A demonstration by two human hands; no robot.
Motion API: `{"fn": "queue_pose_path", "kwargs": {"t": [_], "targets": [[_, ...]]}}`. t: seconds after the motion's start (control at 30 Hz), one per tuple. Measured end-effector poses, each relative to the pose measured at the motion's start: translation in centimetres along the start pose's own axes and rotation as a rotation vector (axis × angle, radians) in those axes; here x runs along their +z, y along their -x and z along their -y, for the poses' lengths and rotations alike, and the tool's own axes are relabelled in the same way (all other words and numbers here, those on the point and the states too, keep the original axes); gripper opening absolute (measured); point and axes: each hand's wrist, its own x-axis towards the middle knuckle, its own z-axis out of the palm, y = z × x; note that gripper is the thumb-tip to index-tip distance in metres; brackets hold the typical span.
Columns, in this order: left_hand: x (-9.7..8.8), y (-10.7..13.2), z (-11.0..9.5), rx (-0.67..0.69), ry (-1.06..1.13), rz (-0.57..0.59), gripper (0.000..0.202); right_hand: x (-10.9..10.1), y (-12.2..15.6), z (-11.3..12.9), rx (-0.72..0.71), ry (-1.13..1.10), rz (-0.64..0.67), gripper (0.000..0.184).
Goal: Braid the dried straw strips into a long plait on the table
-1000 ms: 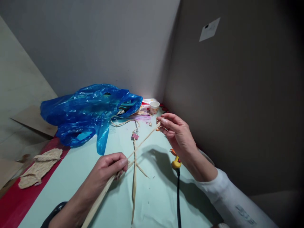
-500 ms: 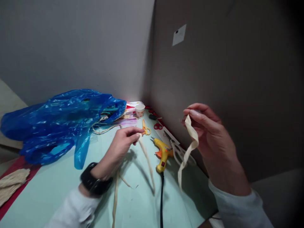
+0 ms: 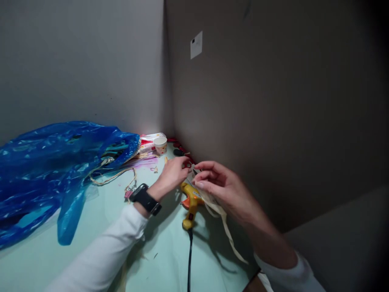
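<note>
My left hand (image 3: 174, 175), with a black watch (image 3: 146, 199) on the wrist, reaches past the yellow hot glue gun (image 3: 191, 205). Its fingers are closed near my right fingertips; what they pinch is hidden. My right hand (image 3: 223, 186) is beside it, fingers bent together on a cream strip (image 3: 226, 227). The strip twists down below the hand toward the table's right edge, and its upper part is partly covered by the fingers. The glue gun lies under both hands with its orange light lit and trigger showing. Its black cord (image 3: 190, 259) runs toward me.
A blue plastic bag (image 3: 39, 158) with cords spilling out covers the left of the pale green table (image 3: 170, 263). A paper cup (image 3: 160, 146) stands by the corner. Small red pieces (image 3: 128, 194) lie by my watch. A dark wall (image 3: 258, 101) rises close on the right.
My hands have come together over the glue gun: the right moved left and down with the strip, the left moved forward. The view has turned right. The orange scissors are now mostly hidden.
</note>
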Motion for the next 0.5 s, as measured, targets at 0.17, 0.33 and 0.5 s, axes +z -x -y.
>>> {"fn": "queue_pose_path", "kwargs": {"t": [0.17, 0.33, 0.5], "targets": [[-3.3, 6.3, -1.7, -0.083, 0.285, 0.143, 0.026, 1.6, 0.7, -1.1, -0.101, 0.103, 0.019, 0.036], [-4.7, 11.3, -2.2, -0.204, 0.378, 0.104, 0.017, 3.8, 1.2, -1.6, -0.207, 0.304, 0.187, 0.03], [-6.2, 14.0, -0.5, -0.19, 0.379, 0.035, 0.017, 6.2, 0.1, -2.1, -0.083, 0.163, 0.456, 0.027]]}}
